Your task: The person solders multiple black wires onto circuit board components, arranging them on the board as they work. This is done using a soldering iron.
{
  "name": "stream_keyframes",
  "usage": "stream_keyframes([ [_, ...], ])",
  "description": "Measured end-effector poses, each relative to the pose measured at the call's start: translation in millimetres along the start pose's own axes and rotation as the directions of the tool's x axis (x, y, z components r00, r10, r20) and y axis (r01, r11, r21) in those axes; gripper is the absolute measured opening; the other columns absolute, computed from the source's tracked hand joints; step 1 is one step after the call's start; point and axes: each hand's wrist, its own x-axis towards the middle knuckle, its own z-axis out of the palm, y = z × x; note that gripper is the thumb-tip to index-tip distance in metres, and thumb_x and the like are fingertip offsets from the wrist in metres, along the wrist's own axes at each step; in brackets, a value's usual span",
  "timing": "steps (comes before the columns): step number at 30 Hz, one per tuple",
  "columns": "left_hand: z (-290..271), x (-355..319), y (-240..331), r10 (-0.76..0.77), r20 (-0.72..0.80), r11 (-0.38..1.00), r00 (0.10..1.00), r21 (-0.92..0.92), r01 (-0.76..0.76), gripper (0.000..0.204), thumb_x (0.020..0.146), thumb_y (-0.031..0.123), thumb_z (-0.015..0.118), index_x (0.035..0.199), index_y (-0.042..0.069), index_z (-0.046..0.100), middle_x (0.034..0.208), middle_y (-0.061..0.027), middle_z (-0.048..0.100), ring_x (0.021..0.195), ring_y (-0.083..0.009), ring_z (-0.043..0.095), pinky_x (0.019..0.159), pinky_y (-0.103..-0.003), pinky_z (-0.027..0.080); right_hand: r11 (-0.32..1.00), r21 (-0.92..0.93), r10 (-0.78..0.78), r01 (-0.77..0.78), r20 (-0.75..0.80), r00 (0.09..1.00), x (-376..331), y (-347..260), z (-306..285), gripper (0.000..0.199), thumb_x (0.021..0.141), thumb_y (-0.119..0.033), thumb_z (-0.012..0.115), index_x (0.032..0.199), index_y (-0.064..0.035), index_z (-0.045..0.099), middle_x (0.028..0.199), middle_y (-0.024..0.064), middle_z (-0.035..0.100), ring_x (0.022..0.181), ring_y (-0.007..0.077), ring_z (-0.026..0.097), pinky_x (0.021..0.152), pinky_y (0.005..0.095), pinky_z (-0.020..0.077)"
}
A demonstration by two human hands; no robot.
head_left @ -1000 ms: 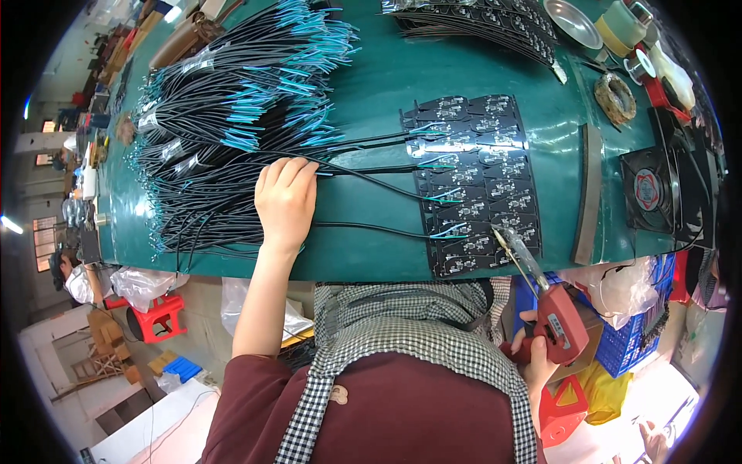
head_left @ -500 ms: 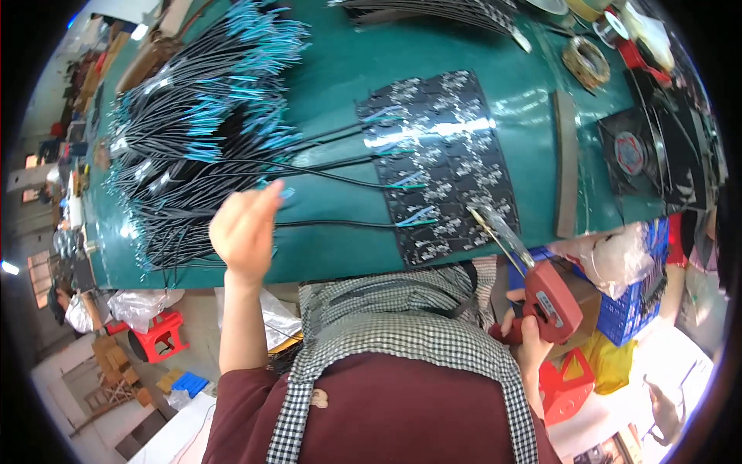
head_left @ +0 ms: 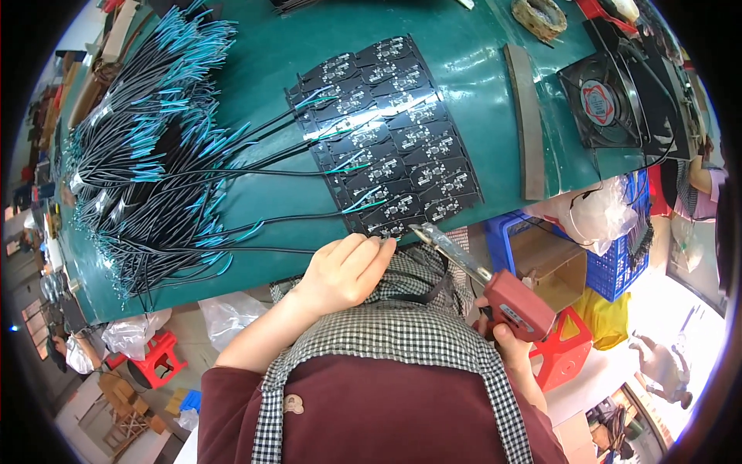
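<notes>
My left hand (head_left: pixel 348 267) is closed in a pinch at the table's near edge, on a black cable (head_left: pixel 270 249) that runs out of the bundle on the left. The cable's end is hidden by the fingers. Beside it lies a dark sheet of circuit boards (head_left: pixel 394 139), and several cables with stripped blue and green wires rest on its left side. My right hand (head_left: pixel 506 344) grips the handle of a red soldering gun (head_left: pixel 519 303). Its tip (head_left: pixel 419 230) points up and left, at the sheet's lower edge, close to my left fingertips; whether it touches cannot be told.
Thick bundles of black cables (head_left: pixel 131 201) with blue ends cover the table's left side. A dark bar (head_left: pixel 525 124) lies right of the boards, with a square fan (head_left: pixel 599 104) beyond. A tape roll (head_left: pixel 539 17) sits farther back. Crates and a red stool (head_left: pixel 568 352) stand below.
My left hand has moved right and down from above the cables to the boards' lower edge, now with a cable. The soldering gun's tip has come nearer that edge. The whole view has shifted.
</notes>
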Motion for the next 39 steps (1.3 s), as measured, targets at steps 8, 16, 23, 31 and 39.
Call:
stream_keyframes([
  [8,-2,6,2,0.009,0.088,1.0,0.996,0.011,-0.01,0.024,0.064,0.002,0.062,0.087,-0.004,0.063,0.072,-0.0028,0.049,0.062,-0.0131,0.049,0.048,-0.022,0.042,0.989,-0.145,0.034,-0.042,-0.053,0.998,0,7,-4,0.068,0.075,-0.037,0.074,0.123,0.0029,0.045,0.091,0.0118,0.063,0.061,0.0125,0.055,0.054,0.0241,0.0439],
  [16,-4,8,5,0.002,0.123,0.999,0.992,0.041,-0.008,0.021,0.066,0.003,0.062,0.086,-0.004,0.062,0.072,-0.0026,0.048,0.062,-0.0128,0.049,0.048,-0.022,0.042,0.998,-0.068,-0.019,0.02,0.024,1.0,-3,17,-11,0.052,0.077,-0.01,0.071,0.122,0.0016,0.047,0.101,0.0075,0.06,0.087,0.0113,0.057,0.075,0.0254,0.0474],
  [23,-5,7,6,-0.012,0.149,0.999,0.989,0.04,0.006,0.026,0.064,0.005,0.063,0.089,-0.003,0.062,0.077,-0.0048,0.051,0.066,-0.0153,0.053,0.051,-0.024,0.045,0.932,-0.332,-0.143,0.145,0.03,0.989,3,21,-14,0.064,0.072,-0.012,0.075,0.127,0.0034,0.044,0.103,0.0079,0.061,0.085,0.01,0.058,0.074,0.0256,0.0484],
  [31,-7,8,7,-0.045,0.185,0.999,0.982,0.034,0.039,0.029,0.063,0.005,0.063,0.092,-0.003,0.063,0.08,-0.0063,0.052,0.068,-0.0173,0.055,0.052,-0.026,0.046,0.998,0.057,0.01,-0.012,0.04,0.999,-2,12,-3,0.061,0.08,-0.022,0.07,0.129,0.0014,0.041,0.112,0.0154,0.058,0.07,0.0119,0.053,0.063,0.0244,0.0442],
  [39,-5,15,4,-0.263,0.059,0.946,0.963,-0.178,0.269,0.023,0.063,0.001,0.068,0.085,0.004,0.065,0.08,-0.0041,0.057,0.067,-0.0178,0.055,0.052,-0.026,0.046,0.997,0.061,-0.04,0.037,0.044,0.998,5,6,2,0.059,0.081,-0.021,0.069,0.13,0.0005,0.041,0.114,0.0178,0.058,0.069,0.0126,0.053,0.062,0.0251,0.0443],
])
